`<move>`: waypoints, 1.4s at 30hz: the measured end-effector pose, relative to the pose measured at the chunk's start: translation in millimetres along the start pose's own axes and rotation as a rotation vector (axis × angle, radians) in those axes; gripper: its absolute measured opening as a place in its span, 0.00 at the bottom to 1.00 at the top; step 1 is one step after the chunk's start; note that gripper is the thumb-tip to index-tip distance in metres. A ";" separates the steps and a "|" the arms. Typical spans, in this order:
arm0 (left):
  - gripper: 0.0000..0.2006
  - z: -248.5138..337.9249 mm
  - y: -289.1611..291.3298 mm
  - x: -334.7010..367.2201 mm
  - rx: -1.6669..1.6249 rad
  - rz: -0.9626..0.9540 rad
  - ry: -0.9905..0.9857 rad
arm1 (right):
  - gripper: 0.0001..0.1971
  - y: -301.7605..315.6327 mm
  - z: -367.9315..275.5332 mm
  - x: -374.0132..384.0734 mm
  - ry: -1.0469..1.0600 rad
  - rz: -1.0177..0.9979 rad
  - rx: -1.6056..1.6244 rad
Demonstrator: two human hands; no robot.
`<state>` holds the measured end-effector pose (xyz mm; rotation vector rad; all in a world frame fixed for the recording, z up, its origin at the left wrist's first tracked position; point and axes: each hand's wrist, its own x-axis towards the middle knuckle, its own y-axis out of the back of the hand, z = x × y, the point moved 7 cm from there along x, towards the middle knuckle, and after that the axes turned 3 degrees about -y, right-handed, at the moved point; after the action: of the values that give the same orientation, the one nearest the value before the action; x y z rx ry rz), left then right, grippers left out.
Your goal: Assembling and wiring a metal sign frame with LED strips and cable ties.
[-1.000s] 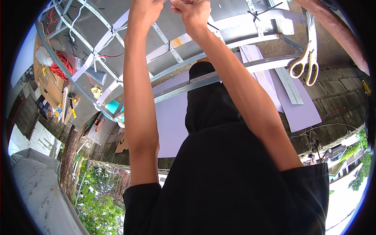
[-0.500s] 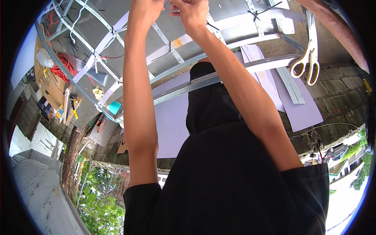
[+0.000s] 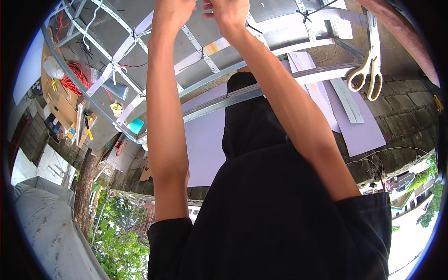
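My left hand (image 3: 173, 13) and my right hand (image 3: 229, 15) are close together at the top edge, above a metal frame (image 3: 219, 103). Both are partly cut off by the picture's edge. The visible fingers are curled inward; whatever they hold is hidden. White strips (image 3: 193, 39) with small light modules cross the frame under my hands. Black cable ties (image 3: 305, 17) bind strips at several crossings. Beside my right wrist, a white band (image 3: 212, 48) has an orange-brown stain. Scissors with cream handles (image 3: 357, 79) hang at the frame's right end.
Another person's arm (image 3: 403, 35) reaches in at upper right. Red wire (image 3: 74, 80) lies in a coil at left, near cardboard (image 3: 63, 105) and a yellow-and-black cutter (image 3: 87, 128). Pale lilac sheets (image 3: 203, 149) lie below the frame, above a block wall (image 3: 401, 109).
My right hand's fingers have shifted slightly, and a small gap now shows between the two hands. The scissors have swung a little to the right. Both forearms stay nearly in place.
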<state>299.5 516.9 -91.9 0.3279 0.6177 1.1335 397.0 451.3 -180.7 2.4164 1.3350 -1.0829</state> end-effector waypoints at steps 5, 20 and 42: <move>0.10 -2.7 1.8 0.0 -0.033 0.001 -0.019 | 0.13 -0.7 -4.7 -6.4 0.051 -0.037 -0.066; 0.13 -3.2 -0.3 9.1 0.025 -0.061 -0.040 | 0.13 -4.1 -1.4 -2.2 0.119 -0.122 -0.077; 0.13 4.0 -5.2 7.4 0.035 -0.125 -0.095 | 0.13 2.0 -7.5 -8.3 0.121 0.000 -0.184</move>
<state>307.9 521.9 -93.7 0.3661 0.5666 0.9830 399.7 448.2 -170.1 2.3775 1.4040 -0.7870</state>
